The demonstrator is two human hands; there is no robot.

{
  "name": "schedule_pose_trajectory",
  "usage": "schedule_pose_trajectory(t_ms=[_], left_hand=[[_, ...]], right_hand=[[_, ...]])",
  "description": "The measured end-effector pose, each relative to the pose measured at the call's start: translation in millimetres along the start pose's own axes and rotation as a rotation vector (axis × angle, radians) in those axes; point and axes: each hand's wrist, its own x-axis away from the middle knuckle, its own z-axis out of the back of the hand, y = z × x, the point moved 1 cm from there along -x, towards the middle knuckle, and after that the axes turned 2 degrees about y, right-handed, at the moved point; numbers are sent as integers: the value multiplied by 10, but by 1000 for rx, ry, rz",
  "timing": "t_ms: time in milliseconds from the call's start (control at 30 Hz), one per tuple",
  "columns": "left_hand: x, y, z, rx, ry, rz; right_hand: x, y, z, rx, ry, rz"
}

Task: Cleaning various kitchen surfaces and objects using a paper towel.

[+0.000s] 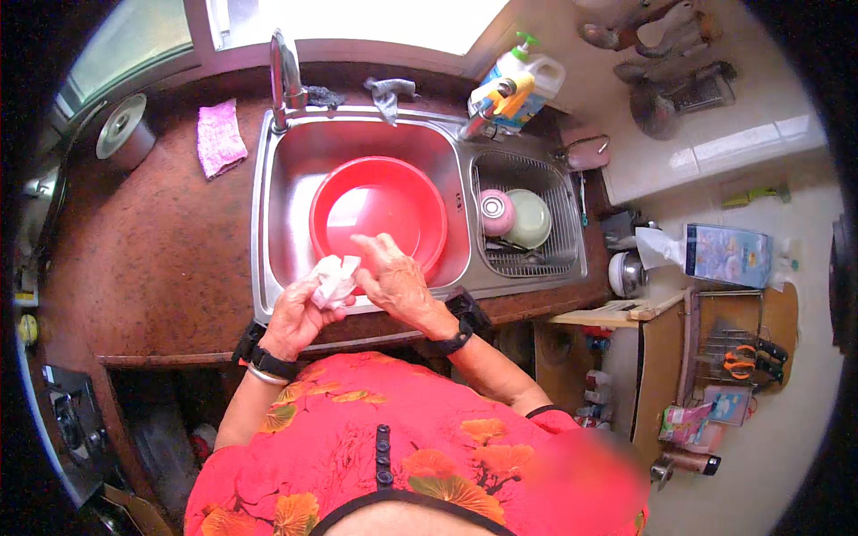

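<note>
My left hand (300, 315) holds a crumpled white item (335, 281), perhaps tissue or thin cloth, over the front edge of the sink. Beside it is my right hand (395, 281), fingers partly spread, its lower fingers close to the white item; whether they touch it I cannot tell. Both hands are at the near rim of a red plastic basin (429, 194), which stands in the large bowl of a stainless steel sink (285, 201). The basin seems to hold some water.
A chrome faucet (288, 80) rises behind the sink. A wire rack (563, 234) in the small bowl holds a pink bowl (497, 213) and a pale green bowl (529, 220). A pink cloth (220, 139) and a lidded metal pot (127, 134) are at left; a pump bottle (519, 80) stands behind.
</note>
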Motion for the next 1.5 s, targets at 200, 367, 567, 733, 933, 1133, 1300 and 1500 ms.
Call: schedule_pose_trajectory(t_ms=[200,367,567,733,933,1133,1300,1500], left_hand=[[-128,-111,-37,24,51,-183],[-96,-183,-25,54,-129,60],[144,155,-32,-587,403,-436],[557,453,724,-1263,1149,-1033],[937,116,1064,-1708,1258,-931],[911,92,1090,-1739,1395,-874],[876,135,1005,-1761,1465,-854],[815,129,1026,-1763,1485,-820]], right_hand=[[34,-199,-80,-37,-18,213],[10,103,-4,-113,-140,104],[-452,594,352,-602,-210,-198],[-856,1452,544,-476,8,-282],[-964,1960,595,-234,122,-218],[-1745,1539,494,-216,353,-193],[-2683,1437,477,-20,528,-109],[-3311,984,360,566,441,189]])
